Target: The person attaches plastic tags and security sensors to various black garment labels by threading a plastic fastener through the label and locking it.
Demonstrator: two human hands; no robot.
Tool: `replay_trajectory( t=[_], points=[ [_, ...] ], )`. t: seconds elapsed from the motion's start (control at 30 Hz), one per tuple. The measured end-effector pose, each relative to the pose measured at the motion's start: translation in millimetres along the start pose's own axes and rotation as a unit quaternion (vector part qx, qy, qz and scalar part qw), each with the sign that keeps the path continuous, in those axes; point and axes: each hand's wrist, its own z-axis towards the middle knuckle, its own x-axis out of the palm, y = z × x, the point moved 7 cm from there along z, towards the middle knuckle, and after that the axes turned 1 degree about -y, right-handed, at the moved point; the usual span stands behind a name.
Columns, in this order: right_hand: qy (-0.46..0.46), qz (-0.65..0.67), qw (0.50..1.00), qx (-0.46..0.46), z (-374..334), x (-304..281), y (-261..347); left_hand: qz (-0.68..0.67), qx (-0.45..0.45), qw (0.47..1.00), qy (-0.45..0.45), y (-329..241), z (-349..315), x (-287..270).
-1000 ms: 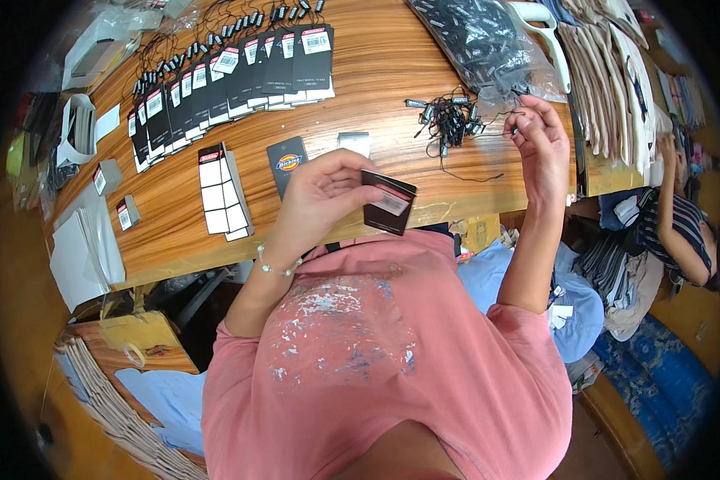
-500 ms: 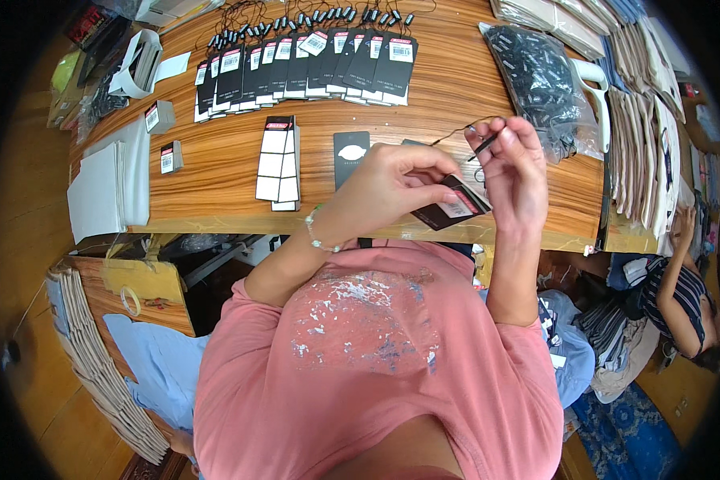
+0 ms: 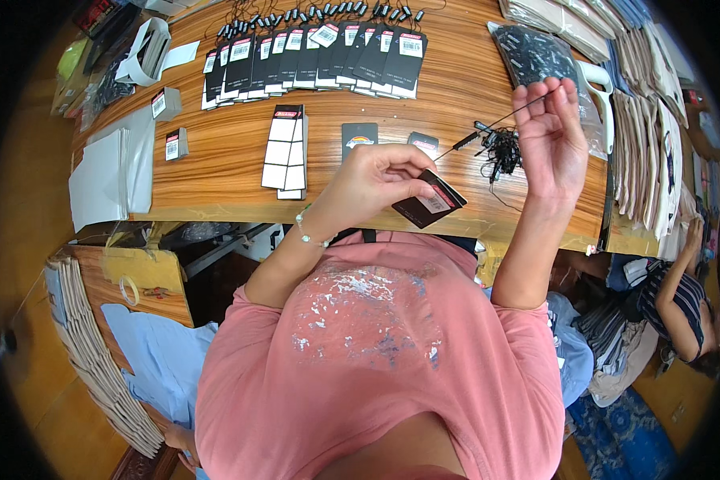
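Observation:
My left hand (image 3: 374, 181) grips a small stack of dark card tags (image 3: 430, 201) with a white sticker, held over the front edge of the wooden table (image 3: 216, 152). My right hand (image 3: 549, 136) is raised to the right of it, pinching a thin black string (image 3: 496, 124) that runs down toward the tags. A tangle of black string loops (image 3: 500, 148) lies on the table between the hands. Two loose dark tags (image 3: 360, 136) lie just beyond my left hand.
A long row of finished dark tags (image 3: 312, 60) with strings lines the far side. A stack of white-and-black labels (image 3: 286, 152) lies mid-table. A dark plastic bag (image 3: 540, 56) and stacked paper bags (image 3: 644, 136) sit right. Another person (image 3: 680, 296) sits lower right.
My hands were together at the tags half a second ago; my right hand has since pulled up and to the right, drawing the string out. The left hand still holds the tags.

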Motion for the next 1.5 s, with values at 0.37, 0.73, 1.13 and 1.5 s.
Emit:
replay_trajectory(
  t=[0.37, 0.73, 1.13, 1.5],
  points=[
    [0.202, -0.083, 0.976, 0.006, -13.8, 71.4, -3.0, 0.047, 0.191, 0.96, -0.197, -49.1, -2.5, -47.6],
    [0.106, -0.533, 0.824, -0.16, -40.5, 83.4, -56.9, 0.086, 0.238, 0.936, -0.245, -78.9, -11.7, -42.8],
    [0.124, -0.582, 0.761, -0.259, -50.2, 96.8, -54.2, 0.136, 0.262, 0.922, -0.25, -85.0, -17.6, -34.5],
    [0.144, -0.648, 0.683, -0.306, -54.2, 106.7, -50.6, 0.193, 0.262, 0.917, -0.23, -91.7, -17.6, -22.0]
  ],
)
